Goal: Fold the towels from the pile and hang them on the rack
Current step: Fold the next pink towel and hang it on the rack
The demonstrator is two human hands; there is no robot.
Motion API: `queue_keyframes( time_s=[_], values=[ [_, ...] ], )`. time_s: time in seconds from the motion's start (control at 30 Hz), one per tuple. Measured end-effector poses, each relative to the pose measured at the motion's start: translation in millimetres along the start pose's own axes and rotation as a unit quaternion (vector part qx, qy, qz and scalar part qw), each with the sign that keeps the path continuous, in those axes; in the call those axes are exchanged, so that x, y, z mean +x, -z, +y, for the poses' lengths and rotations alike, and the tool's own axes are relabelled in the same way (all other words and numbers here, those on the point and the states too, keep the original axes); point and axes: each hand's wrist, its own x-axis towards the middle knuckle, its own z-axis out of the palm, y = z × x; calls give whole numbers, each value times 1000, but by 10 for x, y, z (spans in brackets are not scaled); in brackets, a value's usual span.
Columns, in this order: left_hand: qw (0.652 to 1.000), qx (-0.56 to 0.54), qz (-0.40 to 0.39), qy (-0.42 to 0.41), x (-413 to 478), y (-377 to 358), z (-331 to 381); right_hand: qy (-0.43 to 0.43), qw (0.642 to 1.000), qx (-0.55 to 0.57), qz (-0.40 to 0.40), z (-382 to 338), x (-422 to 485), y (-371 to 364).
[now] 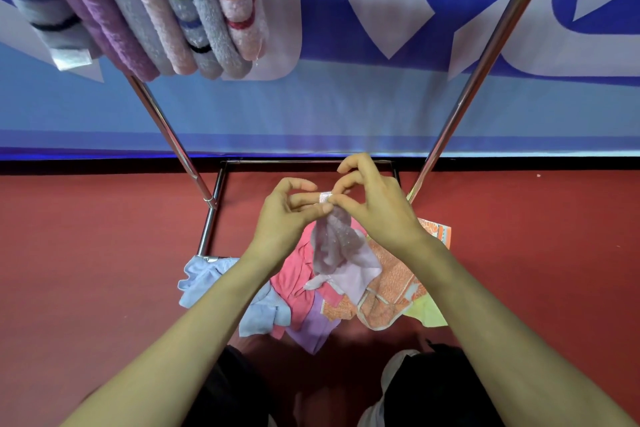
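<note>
A pale pink towel (337, 246) hangs bunched from its top corner, which both hands pinch together at mid-frame. My left hand (287, 215) grips the corner from the left and my right hand (374, 204) from the right, fingertips touching. Below them a pile of towels (311, 291) lies on the red floor: light blue, coral pink, lilac, orange-patterned and yellow. The metal rack (485, 55) rises in two slanted chrome poles. Several folded towels (145, 7) in purple, grey, pink and striped hang side by side at the top left.
The rack's base frame (211, 229) forms a rectangle on the red floor (104, 253) just behind the pile. A blue and white banner (363, 45) covers the wall behind. My dark-clothed knees and a white shoe (398, 371) sit at the bottom edge.
</note>
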Motion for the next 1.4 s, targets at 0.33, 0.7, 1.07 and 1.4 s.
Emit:
queue_keyframes(
  time_s=[0.33, 0.7, 1.07, 1.4],
  values=[
    [994, 14, -73, -75, 18, 239, 222, 43, 993, -95, -50, 387, 44, 124],
    [986, -68, -135, -74, 63, 387, 268, -3, 984, -57, -170, 368, 31, 50],
    [990, 56, 104, -75, 218, 485, 58, -55, 994, -86, 34, 448, 67, 203],
    [912, 396, 44, -103, 53, 389, -173, -74, 973, -218, 34, 483, -83, 291]
  ],
)
